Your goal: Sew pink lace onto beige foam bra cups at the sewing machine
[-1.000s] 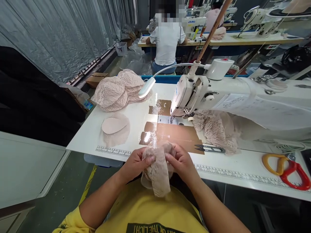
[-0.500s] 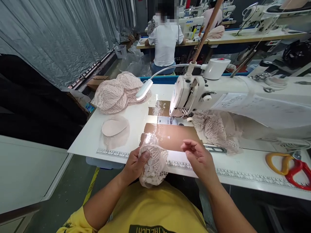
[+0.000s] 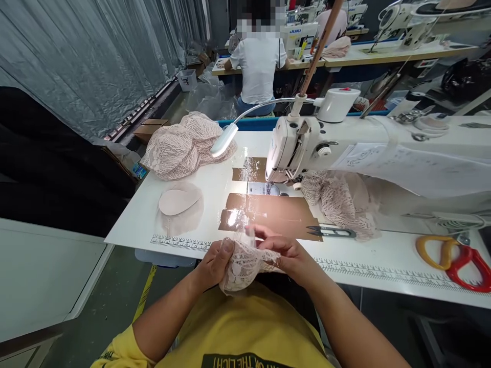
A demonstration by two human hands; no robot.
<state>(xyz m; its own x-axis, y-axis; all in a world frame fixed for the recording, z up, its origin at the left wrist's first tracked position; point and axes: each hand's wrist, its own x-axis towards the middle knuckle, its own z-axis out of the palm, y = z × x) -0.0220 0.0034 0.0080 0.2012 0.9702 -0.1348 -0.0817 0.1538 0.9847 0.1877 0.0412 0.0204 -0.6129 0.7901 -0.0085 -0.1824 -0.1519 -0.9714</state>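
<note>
A beige lace cup [image 3: 242,266], rounded like a bra cup, is held over the table's front edge, close to my body. My left hand [image 3: 215,263] grips its left side, thumb on top. On the right side, my right hand [image 3: 286,250] pinches the lace edge, with part of its fingers behind the fabric. A strip of sheer material stands up between the fingers. Beyond the hands is the white sewing machine [image 3: 293,148], its needle area lit. Brown tape [image 3: 268,214] covers the table in front of it.
A heap of lace cups [image 3: 180,145] lies at the back left, near a lamp [image 3: 225,140]. Left of the tape sits a smooth beige pad [image 3: 179,200]. Thread snips [image 3: 337,232] and red-and-yellow-handled scissors [image 3: 466,268] lie right. Another person [image 3: 259,71] sits ahead.
My right hand has moved left and down from beside the lace cup and now grasps its right edge. The thread snips are uncovered. My left hand keeps its hold.
</note>
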